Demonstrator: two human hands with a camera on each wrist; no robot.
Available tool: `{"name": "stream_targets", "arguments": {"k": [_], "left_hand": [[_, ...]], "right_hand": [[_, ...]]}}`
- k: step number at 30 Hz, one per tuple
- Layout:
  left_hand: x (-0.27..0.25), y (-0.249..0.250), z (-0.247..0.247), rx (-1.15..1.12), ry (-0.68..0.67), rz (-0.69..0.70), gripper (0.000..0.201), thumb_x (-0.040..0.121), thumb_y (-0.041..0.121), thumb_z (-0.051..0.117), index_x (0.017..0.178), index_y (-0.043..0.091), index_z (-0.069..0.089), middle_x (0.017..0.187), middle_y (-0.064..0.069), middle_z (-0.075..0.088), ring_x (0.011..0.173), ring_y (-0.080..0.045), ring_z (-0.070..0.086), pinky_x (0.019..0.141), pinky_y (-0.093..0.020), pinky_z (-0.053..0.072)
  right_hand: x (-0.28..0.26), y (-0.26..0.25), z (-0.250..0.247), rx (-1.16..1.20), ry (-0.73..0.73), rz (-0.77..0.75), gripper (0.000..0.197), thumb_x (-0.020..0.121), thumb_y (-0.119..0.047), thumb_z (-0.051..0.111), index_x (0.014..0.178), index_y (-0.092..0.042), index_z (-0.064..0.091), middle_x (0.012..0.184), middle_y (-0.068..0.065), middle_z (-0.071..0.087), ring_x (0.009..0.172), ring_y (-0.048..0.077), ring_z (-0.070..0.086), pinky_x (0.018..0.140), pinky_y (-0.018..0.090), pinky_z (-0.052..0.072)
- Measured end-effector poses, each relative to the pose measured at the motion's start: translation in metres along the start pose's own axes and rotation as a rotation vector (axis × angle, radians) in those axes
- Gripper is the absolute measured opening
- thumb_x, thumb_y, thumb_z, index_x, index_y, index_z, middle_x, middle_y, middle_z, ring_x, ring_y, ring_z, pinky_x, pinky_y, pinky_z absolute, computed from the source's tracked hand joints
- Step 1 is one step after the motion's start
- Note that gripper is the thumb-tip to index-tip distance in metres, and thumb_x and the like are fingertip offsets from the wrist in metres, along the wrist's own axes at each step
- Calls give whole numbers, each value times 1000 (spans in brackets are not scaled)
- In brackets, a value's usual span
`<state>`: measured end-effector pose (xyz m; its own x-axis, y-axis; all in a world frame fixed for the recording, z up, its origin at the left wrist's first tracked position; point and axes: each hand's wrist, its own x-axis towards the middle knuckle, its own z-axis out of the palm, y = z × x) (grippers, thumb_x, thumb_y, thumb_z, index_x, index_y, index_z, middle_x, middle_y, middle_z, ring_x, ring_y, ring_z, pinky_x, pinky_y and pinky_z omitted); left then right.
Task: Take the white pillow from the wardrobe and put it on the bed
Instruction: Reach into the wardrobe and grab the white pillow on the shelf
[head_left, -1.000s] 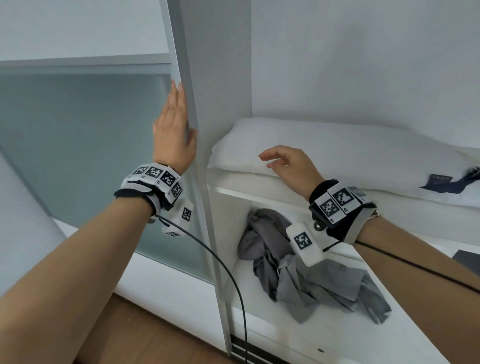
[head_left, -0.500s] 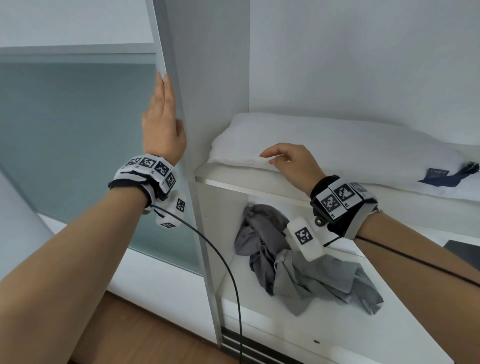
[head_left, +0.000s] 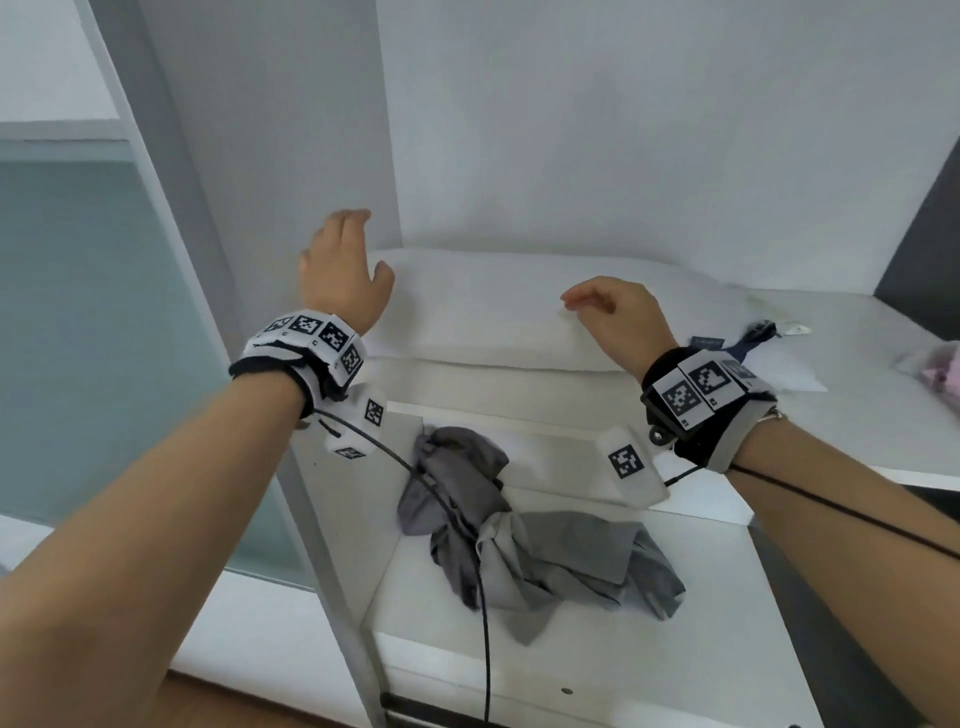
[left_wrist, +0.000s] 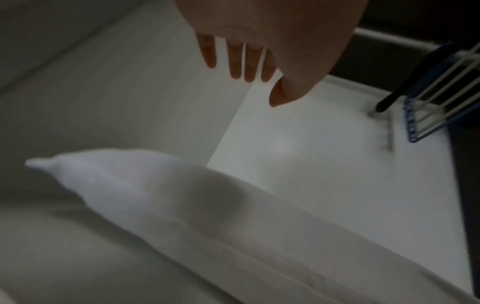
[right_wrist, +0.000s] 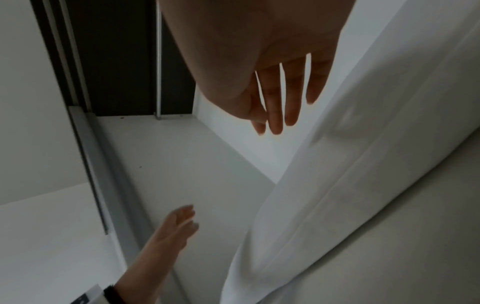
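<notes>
The white pillow (head_left: 498, 312) lies on the wardrobe's upper shelf (head_left: 857, 415), with the left hand (head_left: 343, 270) and right hand (head_left: 618, 317) spread, empty, above it; it looks soft and light, best gripped at both ends.

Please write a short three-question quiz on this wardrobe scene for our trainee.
1. True or false: the left hand grips the white pillow.
2. What lies on the shelf below the pillow? A) grey clothes B) a book C) shoes
3. Fill in: the right hand hovers over the pillow's ___ edge.

Key:
1. False; its fingers are spread, holding nothing.
2. A, the crumpled grey clothes.
3. Front.
</notes>
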<state>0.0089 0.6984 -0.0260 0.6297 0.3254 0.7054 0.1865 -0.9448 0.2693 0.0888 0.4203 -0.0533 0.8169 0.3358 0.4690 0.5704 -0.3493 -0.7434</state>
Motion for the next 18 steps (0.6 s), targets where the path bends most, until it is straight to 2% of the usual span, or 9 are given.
{"name": "stream_targets", "arguments": {"k": [3,5,7,9,12,15,18], "left_hand": [[0,6,29,67,-155,-214,62,90,33,50,144,9,30,148,-15,33,131,-36,38,107,-47,31],[0,7,43,111,-217,-333,67,90,44,47,145,13,27,150,-14,29,134,-36,34,108,-51,29],[1,4,54,135,-251,-414,71,88,53,44,145,15,26,151,-13,27,136,-36,31,108,-55,28],[4,-3,62,122,-290,-504,77,86,62,41,145,15,25,150,-14,26,136,-39,29,109,-58,27],[10,-17,72,75,-362,-659,89,81,74,36,146,16,20,151,-19,23,136,-46,28,109,-60,24],[15,-22,79,21,-380,-768,93,79,75,36,148,18,12,151,-24,19,137,-49,24,110,-59,20],[20,-30,82,-20,-356,-862,99,76,75,37,150,19,4,153,-24,21,137,-48,25,113,-57,19]], "right_hand": [[4,37,-48,-94,102,118,22,85,-13,53,102,-15,67,102,1,69,101,18,61,93,28,47],[5,60,-75,-160,136,217,25,85,-21,56,108,-17,63,103,-1,63,108,22,58,96,34,44],[6,78,-94,-268,172,328,37,82,-35,58,116,-20,57,117,4,59,117,28,52,100,43,41],[10,92,-104,-380,174,444,55,80,-46,58,127,-21,48,133,12,49,126,36,42,104,51,36],[15,104,-105,-373,139,573,82,76,-55,63,139,-13,31,142,20,35,130,42,35,108,51,33],[24,110,-101,-283,108,674,102,70,-64,64,143,-8,20,145,22,31,130,41,39,108,48,36],[36,117,-97,-213,96,773,131,46,-83,60,142,-4,18,142,20,43,126,38,46,104,46,40]]}}
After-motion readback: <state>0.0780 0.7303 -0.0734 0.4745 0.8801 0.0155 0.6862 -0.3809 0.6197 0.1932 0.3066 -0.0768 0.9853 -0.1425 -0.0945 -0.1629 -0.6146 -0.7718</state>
